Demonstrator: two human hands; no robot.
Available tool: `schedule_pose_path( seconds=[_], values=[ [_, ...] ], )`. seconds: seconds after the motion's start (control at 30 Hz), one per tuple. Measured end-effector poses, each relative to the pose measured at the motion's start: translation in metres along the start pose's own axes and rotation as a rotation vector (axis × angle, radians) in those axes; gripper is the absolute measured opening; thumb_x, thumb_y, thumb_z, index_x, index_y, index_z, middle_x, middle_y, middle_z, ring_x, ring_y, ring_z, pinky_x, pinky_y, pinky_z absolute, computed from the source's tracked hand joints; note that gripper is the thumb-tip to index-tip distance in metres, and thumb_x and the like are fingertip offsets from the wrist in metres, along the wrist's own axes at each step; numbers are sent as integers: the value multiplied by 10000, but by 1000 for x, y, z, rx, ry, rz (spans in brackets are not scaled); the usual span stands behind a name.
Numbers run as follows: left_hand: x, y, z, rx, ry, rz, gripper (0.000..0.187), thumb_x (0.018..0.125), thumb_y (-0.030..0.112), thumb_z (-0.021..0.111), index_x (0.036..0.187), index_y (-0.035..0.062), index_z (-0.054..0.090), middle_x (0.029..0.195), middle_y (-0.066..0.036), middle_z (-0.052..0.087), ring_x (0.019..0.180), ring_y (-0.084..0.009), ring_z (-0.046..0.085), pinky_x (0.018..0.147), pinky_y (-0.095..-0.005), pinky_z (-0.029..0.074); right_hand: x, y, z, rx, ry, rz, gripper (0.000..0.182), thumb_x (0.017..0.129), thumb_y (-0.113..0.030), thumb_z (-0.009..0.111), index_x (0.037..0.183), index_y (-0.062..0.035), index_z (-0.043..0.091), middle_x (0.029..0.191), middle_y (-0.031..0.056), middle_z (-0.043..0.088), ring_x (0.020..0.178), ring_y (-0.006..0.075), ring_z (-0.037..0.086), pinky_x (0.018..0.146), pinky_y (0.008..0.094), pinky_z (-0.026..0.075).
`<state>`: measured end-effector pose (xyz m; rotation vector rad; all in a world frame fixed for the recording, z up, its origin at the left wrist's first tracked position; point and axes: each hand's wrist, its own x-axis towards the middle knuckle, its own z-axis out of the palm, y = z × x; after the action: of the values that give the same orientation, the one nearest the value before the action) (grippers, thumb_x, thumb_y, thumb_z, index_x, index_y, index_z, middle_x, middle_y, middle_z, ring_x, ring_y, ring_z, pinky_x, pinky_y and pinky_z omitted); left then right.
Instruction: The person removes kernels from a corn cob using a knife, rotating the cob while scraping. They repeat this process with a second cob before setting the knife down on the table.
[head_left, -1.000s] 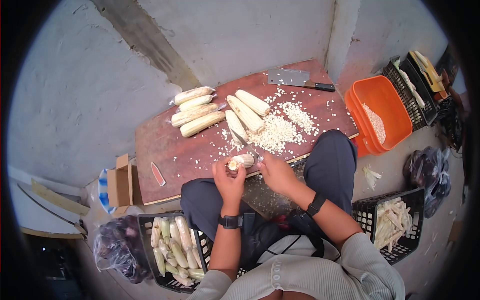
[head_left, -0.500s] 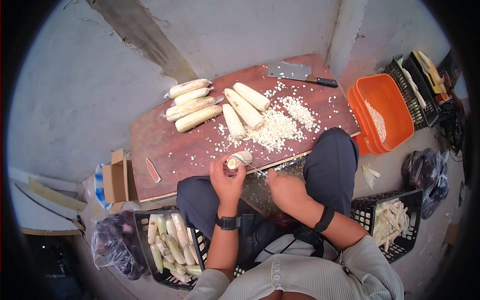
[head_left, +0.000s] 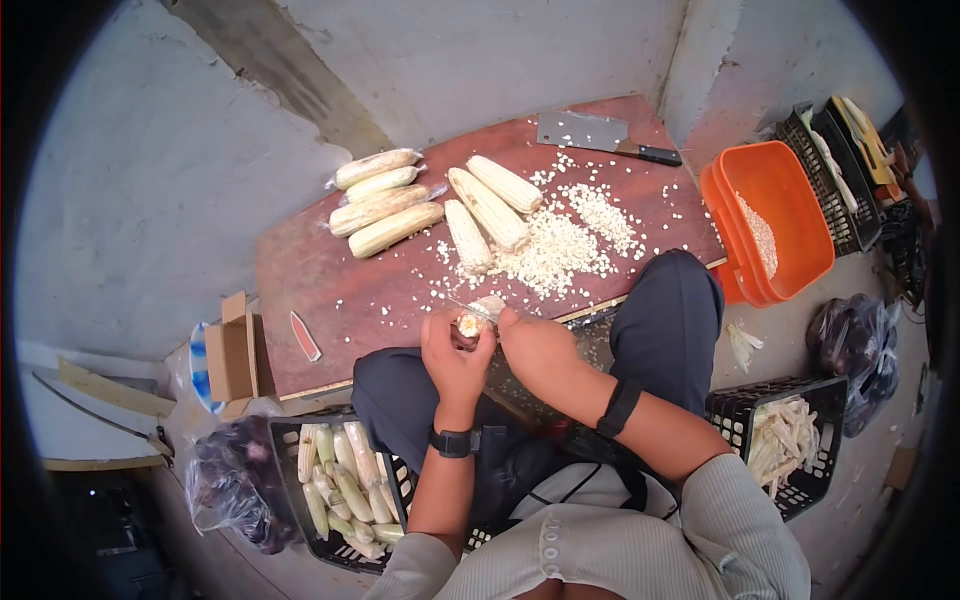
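Note:
My left hand (head_left: 455, 355) is closed round a short corn cob (head_left: 487, 306), its cut end facing me, at the near edge of the table. My right hand (head_left: 540, 350) is closed on a small knife (head_left: 470, 306), whose thin blade lies across the cob; the handle is hidden in my fist. Just beyond the hands, loose white kernels (head_left: 550, 255) are heaped on the red-brown table (head_left: 300, 260). Several whole corn cobs (head_left: 487, 208) lie beside the heap, and more cobs (head_left: 396, 229), some in clear plastic, are stacked to the left.
A cleaver (head_left: 583, 131) lies at the table's back right, a red knife-shaped piece (head_left: 305, 337) at its left. An orange bin (head_left: 800, 165) holds kernels. Black crates with corn (head_left: 340, 485) and husks (head_left: 782, 440) flank my legs. A cardboard box (head_left: 232, 350) stands left.
My right hand has moved left and up, bringing the knife across the cob close to my left hand. My left hand keeps hold of the cob in nearly the same place.

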<state>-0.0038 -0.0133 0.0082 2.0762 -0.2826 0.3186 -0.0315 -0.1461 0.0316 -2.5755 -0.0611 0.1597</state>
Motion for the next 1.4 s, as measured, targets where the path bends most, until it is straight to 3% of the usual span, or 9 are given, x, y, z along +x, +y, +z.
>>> schedule_pose_path(
  seconds=[0.1,0.4,0.6,0.7,0.8,0.9,1.1,1.3,1.4],
  values=[
    [2,-4,-1,-10,48,-39,292,709,12,721,965,-27,585,888,-65,483,653,-98,508,539,-223,470,8,3,7,-1,-54,20,165,883,-148,493,892,15,518,779,211,641,735,378,648,625,480,502],
    [-3,-6,7,-74,41,-79,364,703,14,730,1028,-19,568,968,-97,473,689,-131,573,582,-237,518,-2,25,27,576,103,46,272,902,-228,547,908,43,523,808,258,606,807,417,596,702,472,456],
    [-7,-6,7,-80,45,-64,374,708,25,732,1040,-17,564,982,-106,476,703,-150,586,599,-252,530,-5,31,54,755,136,100,255,916,-244,541,932,8,510,783,225,604,775,405,597,669,453,453],
    [-7,-7,4,-72,75,-68,372,713,31,729,1043,-15,563,983,-106,478,699,-150,589,602,-251,529,-16,12,14,1000,-66,408,248,926,-249,533,954,-5,497,771,196,602,732,403,597,636,452,458],
    [-6,-8,0,-37,88,-107,368,719,30,725,1046,-13,562,981,-103,479,692,-146,589,602,-248,527,-22,24,19,552,292,67,200,922,-192,560,1002,-14,515,699,150,587,617,312,598,567,393,474],
    [-5,-6,3,-74,77,-123,366,718,22,724,1046,-9,562,978,-101,480,685,-141,586,598,-244,523,-34,23,10,233,300,-73,199,914,-176,555,1036,-23,518,747,171,619,672,333,625,584,414,494],
    [-3,-1,4,-89,94,-132,366,707,11,726,1035,-2,564,964,-98,487,684,-138,579,591,-241,520,-53,14,-12,-85,169,-104,195,914,-191,540,1015,-26,519,710,140,609,622,312,624,551,417,498],
    [-2,2,5,10,72,-50,353,677,40,737,983,7,564,913,-96,506,650,-173,572,563,-267,504,-58,23,5,-253,52,-2,156,905,-194,537,928,-45,494,679,117,599,588,293,624,515,402,494],
    [1,4,4,-16,68,-70,336,669,51,735,954,11,564,895,-97,509,629,-192,566,552,-283,492,-55,16,5,-254,49,10,79,845,-97,489,894,-34,490,701,152,624,611,300,652,496,413,511]
  ],
)
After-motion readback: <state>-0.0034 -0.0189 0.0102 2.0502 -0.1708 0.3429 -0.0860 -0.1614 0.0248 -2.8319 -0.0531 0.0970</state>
